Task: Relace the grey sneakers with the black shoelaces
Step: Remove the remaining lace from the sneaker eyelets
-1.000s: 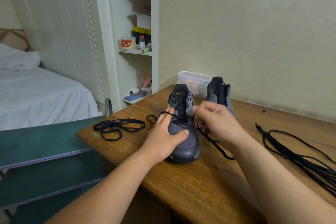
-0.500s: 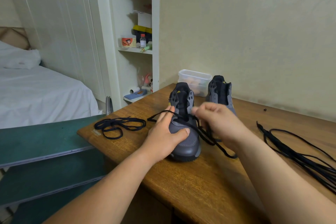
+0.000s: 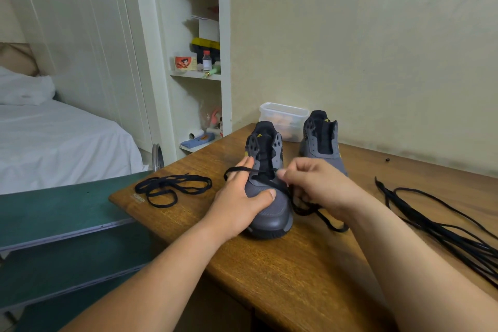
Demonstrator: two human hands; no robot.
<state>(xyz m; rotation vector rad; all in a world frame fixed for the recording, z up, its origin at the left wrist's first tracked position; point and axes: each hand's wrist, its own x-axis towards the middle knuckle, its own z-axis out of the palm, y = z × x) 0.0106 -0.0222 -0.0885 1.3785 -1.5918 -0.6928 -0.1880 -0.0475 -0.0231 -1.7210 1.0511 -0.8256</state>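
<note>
Our left hand (image 3: 238, 205) stayed flat-fingered on the toe of the near sneaker (image 3: 272, 214), steadying it on the desk (image 3: 296, 277). Our right hand (image 3: 319, 186) dipped a touch lower, fingers (image 3: 284, 173) pinching the black lace (image 3: 239, 169) by the bottom eyelets. Threading had barely started, we reckoned, and the far sneaker (image 3: 322, 143) stood unlaced.

left grip (image 3: 237, 205) flat, fingers straight, thumb spread; right grip (image 3: 318, 183) curled, fingertips pinching
</note>
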